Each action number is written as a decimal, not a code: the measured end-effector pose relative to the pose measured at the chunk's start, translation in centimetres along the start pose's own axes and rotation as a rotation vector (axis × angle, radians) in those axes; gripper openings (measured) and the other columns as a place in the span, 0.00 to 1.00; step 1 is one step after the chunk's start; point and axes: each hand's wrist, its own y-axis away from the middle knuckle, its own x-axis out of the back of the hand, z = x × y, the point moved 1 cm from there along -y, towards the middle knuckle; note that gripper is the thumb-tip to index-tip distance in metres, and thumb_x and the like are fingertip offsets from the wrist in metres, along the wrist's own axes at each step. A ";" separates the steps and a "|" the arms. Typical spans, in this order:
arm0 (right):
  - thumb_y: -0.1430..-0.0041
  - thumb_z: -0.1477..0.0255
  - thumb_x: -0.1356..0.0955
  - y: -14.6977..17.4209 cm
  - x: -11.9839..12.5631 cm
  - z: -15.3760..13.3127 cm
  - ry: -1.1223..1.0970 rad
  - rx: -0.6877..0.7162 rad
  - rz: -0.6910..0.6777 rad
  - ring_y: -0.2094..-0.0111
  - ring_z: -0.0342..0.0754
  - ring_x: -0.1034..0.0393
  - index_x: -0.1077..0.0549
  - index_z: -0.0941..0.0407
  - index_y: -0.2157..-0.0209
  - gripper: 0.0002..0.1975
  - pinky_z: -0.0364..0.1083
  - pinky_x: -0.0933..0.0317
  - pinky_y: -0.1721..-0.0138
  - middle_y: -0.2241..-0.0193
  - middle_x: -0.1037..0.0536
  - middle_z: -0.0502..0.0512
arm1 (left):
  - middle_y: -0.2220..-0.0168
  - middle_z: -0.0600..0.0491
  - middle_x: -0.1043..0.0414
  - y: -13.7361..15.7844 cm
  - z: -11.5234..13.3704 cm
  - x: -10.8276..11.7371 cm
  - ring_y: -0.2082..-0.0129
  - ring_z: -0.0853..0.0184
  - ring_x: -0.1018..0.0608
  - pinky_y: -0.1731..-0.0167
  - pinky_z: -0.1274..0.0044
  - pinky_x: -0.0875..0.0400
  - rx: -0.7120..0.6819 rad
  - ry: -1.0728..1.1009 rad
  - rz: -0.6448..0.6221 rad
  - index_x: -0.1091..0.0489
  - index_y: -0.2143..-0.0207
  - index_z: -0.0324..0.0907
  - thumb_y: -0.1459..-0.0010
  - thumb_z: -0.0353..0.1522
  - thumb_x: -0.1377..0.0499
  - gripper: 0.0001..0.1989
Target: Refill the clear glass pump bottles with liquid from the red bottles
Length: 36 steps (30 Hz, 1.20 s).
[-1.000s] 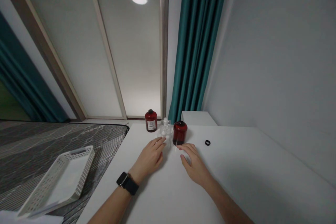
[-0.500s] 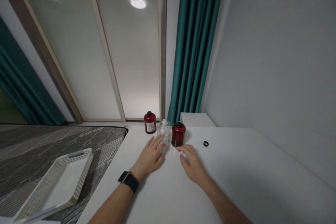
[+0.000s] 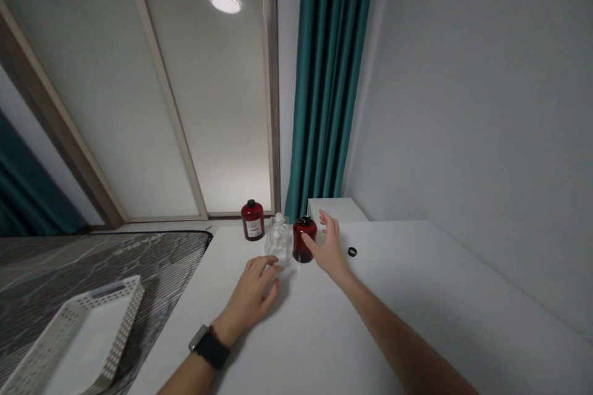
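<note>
My right hand (image 3: 328, 248) is open, thumb and fingers apart, beside a dark red bottle (image 3: 302, 250) near the table's far edge. The thumb overlaps the bottle's right side; whether it touches I cannot tell. Lower and to the left, my left hand (image 3: 254, 290) is open with its fingers loosely curved, just in front of some clear transparent containers (image 3: 278, 237). Those stand between the dark red bottle and a second red bottle (image 3: 252, 225), which has a white label and a black cap. A small black ring (image 3: 353, 252) lies on the table to the right.
The white table (image 3: 324, 333) reaches to the wall on the right. On the grey patterned surface at the left sits a white perforated basket (image 3: 125, 321). Behind the table are a white box-like block (image 3: 336, 207) and a teal curtain (image 3: 324, 74).
My right hand has moved up and forward to the dark red bottle's right side. The left hand has drawn back from the clear containers. The view has shifted slightly right.
</note>
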 end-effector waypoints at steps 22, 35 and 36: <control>0.50 0.70 0.27 -0.6 2.1 -0.9 -0.213 -0.068 -0.447 0.48 0.53 0.31 0.43 0.51 0.38 0.38 0.55 0.39 0.45 0.50 0.28 0.59 | 0.48 0.44 0.33 -0.3 1.2 -0.2 0.48 0.55 0.28 0.47 0.59 0.32 0.273 0.325 0.121 0.42 0.43 0.43 0.40 0.32 0.42 0.23; 0.48 0.69 0.29 5.3 3.0 -4.4 -0.333 -0.012 -0.528 0.48 0.54 0.34 0.41 0.50 0.38 0.36 0.54 0.43 0.42 0.48 0.30 0.56 | 0.40 0.43 0.40 -0.1 2.9 -0.8 0.40 0.51 0.34 0.41 0.55 0.39 0.254 0.561 0.056 0.49 0.36 0.48 0.44 0.35 0.36 0.37; 0.45 0.67 0.30 5.3 3.0 -4.3 -0.344 0.011 -0.521 0.48 0.54 0.34 0.41 0.50 0.38 0.34 0.54 0.42 0.43 0.47 0.30 0.56 | 0.41 0.43 0.39 -0.1 3.0 -0.8 0.41 0.51 0.34 0.41 0.56 0.38 0.256 0.567 0.054 0.48 0.36 0.47 0.43 0.34 0.37 0.36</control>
